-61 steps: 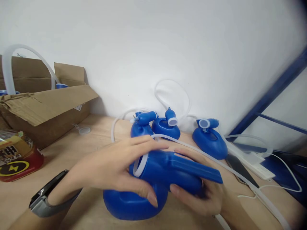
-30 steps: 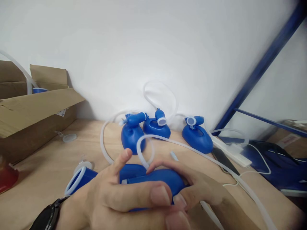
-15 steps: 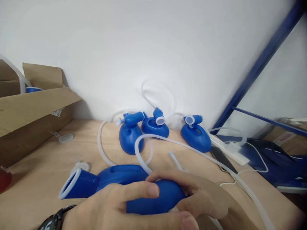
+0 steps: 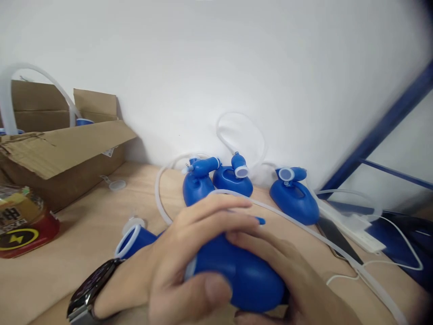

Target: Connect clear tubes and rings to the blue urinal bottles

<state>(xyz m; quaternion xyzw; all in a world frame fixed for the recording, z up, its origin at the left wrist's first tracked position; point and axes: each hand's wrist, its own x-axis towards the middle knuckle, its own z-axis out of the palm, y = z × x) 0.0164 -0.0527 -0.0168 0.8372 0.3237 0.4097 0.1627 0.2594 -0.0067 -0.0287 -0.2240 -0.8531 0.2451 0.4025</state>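
My left hand [image 4: 189, 253], with a dark watch on its wrist, curls round a blue plastic urinal funnel [image 4: 240, 280] whose pale rim shows by the palm. Around its right side wraps my right hand [image 4: 287, 266], fingers bent over the top and the thumb below. Behind the left hand lies a blue urinal bottle [image 4: 144, 239] with a wide white-rimmed mouth; most of it is hidden. A clear round cap [image 4: 133, 224] is beside that mouth. A pale flexible tube [image 4: 304, 228] runs along the table on the right. A small blue tip [image 4: 260, 220] shows beyond my fingers.
Three blue urinal bottles [image 4: 294, 203] with funnels and tubes stand by the wall. An open cardboard box [image 4: 77, 144] and a red-yellow package [image 4: 27, 225] are left. Another clear cap [image 4: 117, 185], a phone [image 4: 338, 239], a white power strip [image 4: 355, 230] and a blue metal frame [image 4: 382, 122] are also around.
The view has swung left, bringing the red-yellow package in. The held funnel is raised and turned, showing a pale rim at its left; my left hand now covers most of the bottle behind.
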